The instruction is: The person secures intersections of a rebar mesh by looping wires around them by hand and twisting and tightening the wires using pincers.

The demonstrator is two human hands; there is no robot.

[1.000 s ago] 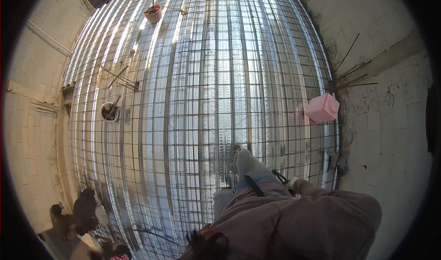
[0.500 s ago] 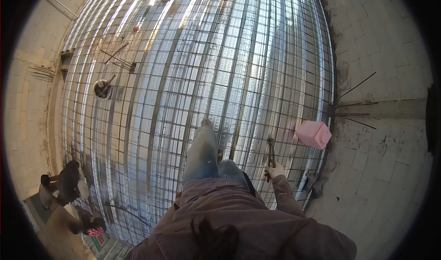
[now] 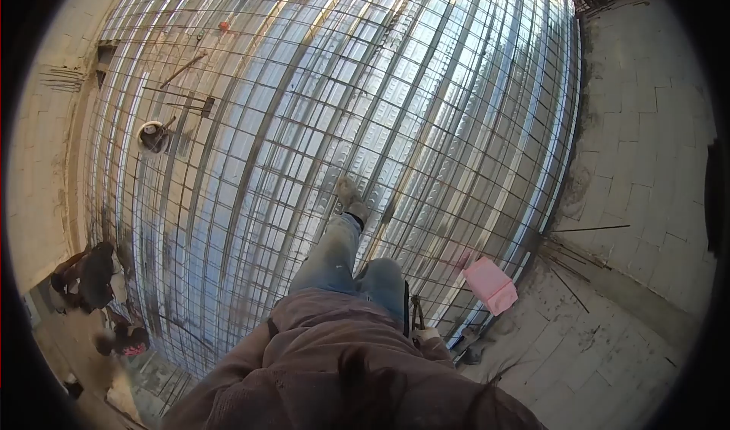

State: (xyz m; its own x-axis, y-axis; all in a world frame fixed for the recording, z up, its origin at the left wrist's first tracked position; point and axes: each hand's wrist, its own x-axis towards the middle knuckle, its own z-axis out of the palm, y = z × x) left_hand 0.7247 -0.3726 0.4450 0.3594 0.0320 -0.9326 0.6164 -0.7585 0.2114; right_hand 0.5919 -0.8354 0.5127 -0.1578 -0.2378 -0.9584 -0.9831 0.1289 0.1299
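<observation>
My right hand (image 3: 426,334) is low beside my right hip, partly covered by my sleeve. Its fingers are closed on a long two-handled tool that looks like pincers (image 3: 416,311); only part of the tool shows past my leg. My left hand is out of sight, hidden below my jacket. Under my feet a rebar mesh (image 3: 304,156) lies over shiny ribbed metal decking. My forward foot (image 3: 351,194) is stepping on the mesh.
A pink plastic container (image 3: 490,286) lies near the right edge, beside a block wall (image 3: 639,126) with protruding bars. A white bucket (image 3: 153,137) stands at left, with loose bars (image 3: 182,70) beyond it. Other people (image 3: 95,278) are at lower left.
My view has turned and moved forward, with one foot now stepped ahead. My right hand and the pincers have drawn back close to my hip. The pink container appears lower.
</observation>
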